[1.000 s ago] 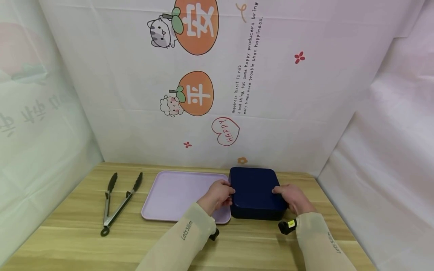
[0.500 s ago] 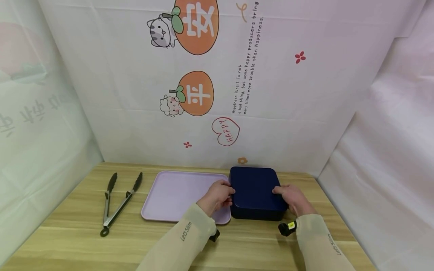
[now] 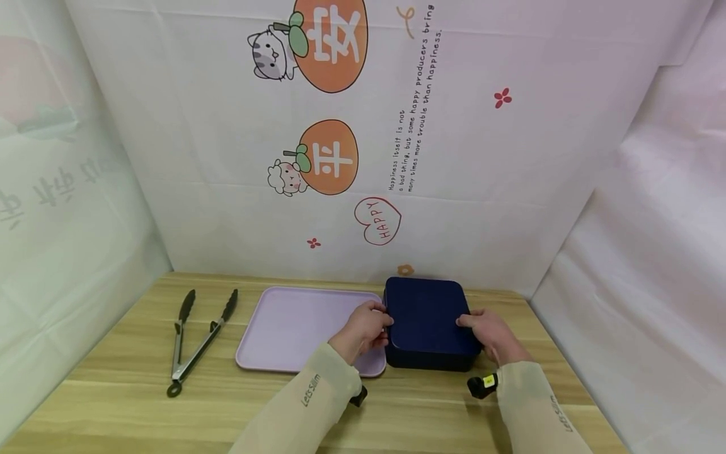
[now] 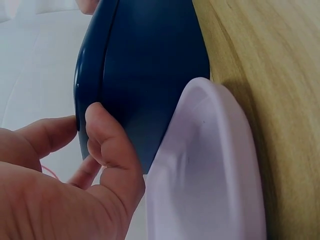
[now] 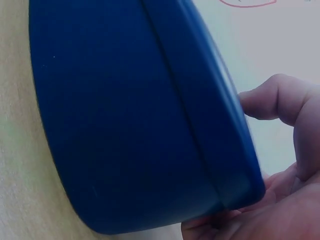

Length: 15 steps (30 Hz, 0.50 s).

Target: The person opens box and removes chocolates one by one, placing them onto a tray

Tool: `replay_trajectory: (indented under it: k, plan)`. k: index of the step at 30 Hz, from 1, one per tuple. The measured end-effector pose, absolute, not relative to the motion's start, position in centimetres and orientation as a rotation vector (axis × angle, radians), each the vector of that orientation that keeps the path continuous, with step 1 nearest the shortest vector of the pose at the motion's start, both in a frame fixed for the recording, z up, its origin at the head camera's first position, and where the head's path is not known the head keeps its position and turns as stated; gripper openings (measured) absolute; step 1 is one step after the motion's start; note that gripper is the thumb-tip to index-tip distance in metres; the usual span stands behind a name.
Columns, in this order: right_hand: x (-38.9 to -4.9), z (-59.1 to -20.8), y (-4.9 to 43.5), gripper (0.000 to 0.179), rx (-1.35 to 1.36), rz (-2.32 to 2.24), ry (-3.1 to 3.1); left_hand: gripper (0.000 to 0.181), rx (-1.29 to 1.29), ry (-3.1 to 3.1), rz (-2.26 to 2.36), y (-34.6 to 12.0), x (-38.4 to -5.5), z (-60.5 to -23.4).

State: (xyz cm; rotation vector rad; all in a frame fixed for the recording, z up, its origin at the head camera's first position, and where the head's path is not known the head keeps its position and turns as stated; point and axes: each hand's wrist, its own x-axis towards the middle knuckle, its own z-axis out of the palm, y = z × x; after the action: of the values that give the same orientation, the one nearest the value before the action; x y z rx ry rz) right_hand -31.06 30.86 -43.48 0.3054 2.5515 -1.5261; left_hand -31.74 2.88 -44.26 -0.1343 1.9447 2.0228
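A square dark blue lidded box (image 3: 431,315) sits on the table near the back wall. At its left side my left hand (image 3: 365,328) pinches the lid (image 4: 92,55), thumb on top and a fingertip at the seam under the lid's rim. On the right my right hand (image 3: 492,329) holds the lid's other edge, with the thumb on the top surface and the fingers (image 5: 205,225) curled at the corner below. A dark seam line runs between lid and base in both wrist views. What is inside the box is hidden.
Just left of the box lies a lilac rectangular tray (image 3: 295,328), partly behind my left hand. Farther left, spread metal tongs (image 3: 195,359) with black tips rest on the wooden table (image 3: 113,391). A printed white cloth (image 3: 454,239) hangs behind.
Both hands keep their grip on the lid. The lid's far edge sits very slightly higher in the head view; the tray and tongs stay in place.
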Motion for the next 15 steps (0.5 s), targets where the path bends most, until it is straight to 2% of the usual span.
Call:
replay_trajectory:
  k: [15]
  plan:
    - [-30.57,-43.02,31.12,0.074,0.276,-1.504,2.553,0.034,-0.057,1.959,2.0,2.65,-31.27,-43.5]
